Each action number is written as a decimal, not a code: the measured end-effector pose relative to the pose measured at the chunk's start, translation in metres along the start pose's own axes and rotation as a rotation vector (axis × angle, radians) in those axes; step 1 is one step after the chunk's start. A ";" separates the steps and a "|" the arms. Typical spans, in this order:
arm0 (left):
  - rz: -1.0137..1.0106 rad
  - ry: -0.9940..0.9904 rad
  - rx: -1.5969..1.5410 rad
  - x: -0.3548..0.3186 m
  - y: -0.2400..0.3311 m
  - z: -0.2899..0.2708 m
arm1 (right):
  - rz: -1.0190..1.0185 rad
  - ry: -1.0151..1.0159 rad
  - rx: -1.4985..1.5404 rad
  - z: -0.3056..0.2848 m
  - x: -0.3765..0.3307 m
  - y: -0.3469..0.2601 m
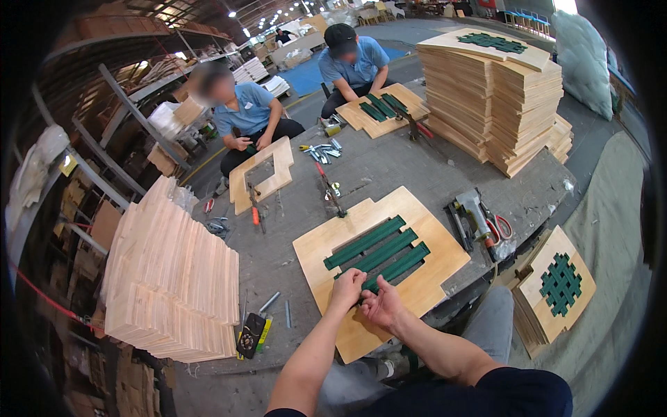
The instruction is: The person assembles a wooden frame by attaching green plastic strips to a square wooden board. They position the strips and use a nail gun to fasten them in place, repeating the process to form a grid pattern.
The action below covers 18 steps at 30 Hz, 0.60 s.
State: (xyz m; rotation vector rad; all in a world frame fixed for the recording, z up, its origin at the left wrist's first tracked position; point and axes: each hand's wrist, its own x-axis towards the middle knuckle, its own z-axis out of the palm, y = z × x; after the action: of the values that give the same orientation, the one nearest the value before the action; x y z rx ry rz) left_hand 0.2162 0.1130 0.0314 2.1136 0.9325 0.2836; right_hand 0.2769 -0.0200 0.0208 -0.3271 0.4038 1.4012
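Observation:
In front of me on the table lies a light plywood panel (316, 247) with a cut-out in its middle. Three dark green webbing straps (375, 254) run across the opening, side by side. At the near ends of the straps, my left hand (347, 288) is closed, its thumb and fingertips pinching a green strap. Close beside it, my right hand (382, 306) is turned partly palm up, its fingers curled around a strap end at the panel's near edge. My fingers cover most of what they grip.
Plywood stacks (174, 271) (479, 97) stand left and far right. A staple gun (476, 215) and red-handled scissors (501, 228) lie right of my panel; a tape measure (251, 335) lies left. Finished woven panels (559, 285) lean low right. Two co-workers (246, 115) (354, 66) sit across the table.

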 end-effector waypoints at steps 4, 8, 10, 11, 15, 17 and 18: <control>-0.151 -0.156 -0.070 0.017 0.009 0.002 | -0.001 -0.080 0.176 -0.003 0.024 -0.016; -0.173 -0.177 0.028 0.030 0.010 0.009 | -0.010 -0.097 -0.119 -0.011 0.009 -0.016; -0.174 -0.062 -0.066 0.034 -0.012 -0.001 | 0.059 0.019 -0.467 -0.006 -0.027 -0.004; -0.189 0.001 -0.152 0.041 -0.018 -0.011 | 0.025 0.025 -0.666 -0.007 -0.046 0.003; -0.194 -0.027 -0.339 0.083 0.012 -0.027 | -0.239 0.019 -1.097 -0.042 -0.057 -0.003; -0.146 -0.102 -0.151 0.085 0.009 -0.035 | -0.202 0.050 -1.074 -0.043 -0.058 -0.002; -0.086 -0.128 -0.056 0.084 0.005 -0.036 | -0.190 0.064 -1.057 -0.042 -0.056 -0.002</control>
State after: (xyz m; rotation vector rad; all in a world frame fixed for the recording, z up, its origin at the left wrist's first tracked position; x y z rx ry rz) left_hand 0.2608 0.1908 0.0502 2.0097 0.9266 0.1274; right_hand 0.2690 -0.0888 0.0097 -1.2319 -0.3560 1.3142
